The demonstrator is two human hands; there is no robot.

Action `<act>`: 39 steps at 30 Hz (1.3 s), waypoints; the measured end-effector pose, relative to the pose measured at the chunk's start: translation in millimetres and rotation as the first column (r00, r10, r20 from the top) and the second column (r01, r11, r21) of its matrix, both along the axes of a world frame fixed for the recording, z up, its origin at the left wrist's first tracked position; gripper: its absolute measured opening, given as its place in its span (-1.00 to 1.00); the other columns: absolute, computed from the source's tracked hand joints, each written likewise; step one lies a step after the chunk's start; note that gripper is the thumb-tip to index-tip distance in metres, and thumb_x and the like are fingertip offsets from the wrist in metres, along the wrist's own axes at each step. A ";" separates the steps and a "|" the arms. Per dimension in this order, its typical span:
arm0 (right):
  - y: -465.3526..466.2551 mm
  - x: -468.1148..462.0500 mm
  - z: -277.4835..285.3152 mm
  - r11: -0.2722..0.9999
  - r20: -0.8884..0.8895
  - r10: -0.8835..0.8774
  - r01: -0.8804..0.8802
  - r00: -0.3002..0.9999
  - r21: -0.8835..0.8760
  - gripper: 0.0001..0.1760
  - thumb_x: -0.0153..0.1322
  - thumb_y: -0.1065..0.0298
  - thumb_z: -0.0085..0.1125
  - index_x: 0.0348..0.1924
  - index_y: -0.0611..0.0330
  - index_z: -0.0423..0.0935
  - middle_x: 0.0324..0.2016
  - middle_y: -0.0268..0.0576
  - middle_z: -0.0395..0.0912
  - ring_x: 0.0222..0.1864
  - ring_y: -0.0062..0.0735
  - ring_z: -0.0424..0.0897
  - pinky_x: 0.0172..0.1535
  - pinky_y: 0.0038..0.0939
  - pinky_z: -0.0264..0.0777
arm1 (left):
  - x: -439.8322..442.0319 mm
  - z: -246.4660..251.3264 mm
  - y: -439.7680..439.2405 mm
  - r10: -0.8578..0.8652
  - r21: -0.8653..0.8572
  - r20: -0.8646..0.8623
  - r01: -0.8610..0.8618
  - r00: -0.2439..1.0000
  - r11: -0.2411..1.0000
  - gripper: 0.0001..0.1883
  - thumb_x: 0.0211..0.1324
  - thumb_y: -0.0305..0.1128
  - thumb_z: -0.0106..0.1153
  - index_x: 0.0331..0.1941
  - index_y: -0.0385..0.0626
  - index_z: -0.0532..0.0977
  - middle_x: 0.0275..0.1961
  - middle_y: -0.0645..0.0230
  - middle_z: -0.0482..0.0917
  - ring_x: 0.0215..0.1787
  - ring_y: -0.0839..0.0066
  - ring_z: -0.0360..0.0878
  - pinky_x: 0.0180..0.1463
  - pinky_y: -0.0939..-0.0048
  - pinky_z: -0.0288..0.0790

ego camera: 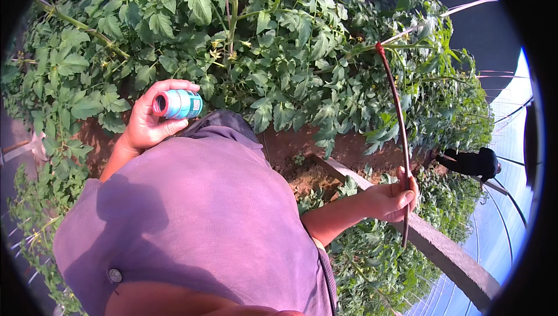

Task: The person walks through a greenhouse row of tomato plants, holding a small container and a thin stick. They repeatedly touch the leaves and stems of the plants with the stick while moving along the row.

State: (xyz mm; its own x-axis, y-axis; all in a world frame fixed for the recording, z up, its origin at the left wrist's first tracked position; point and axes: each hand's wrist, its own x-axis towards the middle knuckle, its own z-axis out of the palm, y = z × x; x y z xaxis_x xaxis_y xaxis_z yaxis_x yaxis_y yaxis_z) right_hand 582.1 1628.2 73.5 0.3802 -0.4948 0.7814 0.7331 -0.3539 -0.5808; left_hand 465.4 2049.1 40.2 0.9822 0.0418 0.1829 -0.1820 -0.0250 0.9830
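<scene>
My left hand (pixel 150 117) is wrapped around a small blue and green bottle (pixel 181 104). The bottle lies tilted sideways with its uncapped mouth facing left, and red colour coats the rim. In my right hand (pixel 396 198) is a thin dark stick (pixel 399 111), pinched near its lower end between thumb and fingers. Its far tip (pixel 379 48) is coated red and appears close to a tomato stem; whether they touch I cannot tell. Tomato plants (pixel 283 54) with dense leaves and small yellow flowers (pixel 216 52) stand before me.
A grey concrete-like post (pixel 444 250) slants past my right forearm. Pale strings (pixel 466 7) run up from the plants. Bare soil (pixel 314 176) shows between the rows. Another person in dark clothes (pixel 473 162) bends over farther along, near the translucent greenhouse cover (pixel 492 237).
</scene>
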 end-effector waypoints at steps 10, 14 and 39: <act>84.2 90.5 14.8 0.498 -0.020 -0.231 0.100 0.973 -0.861 -0.78 0.40 0.55 0.16 -0.10 0.35 0.62 -0.31 -0.01 0.66 -0.22 -0.06 0.63 -0.09 -0.22 0.52 | 29.7 -14.4 24.3 -0.125 -0.060 0.034 0.127 0.992 0.990 -0.36 -0.02 -0.65 0.34 0.20 -0.15 0.36 0.19 0.16 0.53 0.26 0.30 0.49 0.33 0.23 0.34; 90.6 111.3 6.5 0.431 0.005 -0.301 0.141 0.954 -0.891 -0.79 0.39 0.54 0.15 -0.12 0.34 0.61 -0.32 0.01 0.65 -0.23 -0.04 0.62 -0.09 -0.19 0.50 | 22.3 -27.5 41.5 -0.065 -0.127 0.050 0.070 0.997 0.989 -0.38 -0.01 -0.66 0.32 0.19 -0.17 0.36 0.19 0.15 0.52 0.28 0.28 0.46 0.35 0.21 0.32; 104.8 140.8 -13.6 0.833 -0.139 -0.083 -0.008 0.987 -0.553 -0.80 0.44 0.53 0.15 -0.10 0.38 0.62 -0.34 -0.06 0.69 -0.31 -0.25 0.63 -0.18 -0.35 0.52 | 14.5 -17.6 34.5 0.041 -0.053 -0.009 -0.041 0.999 0.998 -0.38 -0.03 -0.64 0.32 0.18 -0.18 0.37 0.19 0.18 0.52 0.26 0.33 0.46 0.36 0.22 0.29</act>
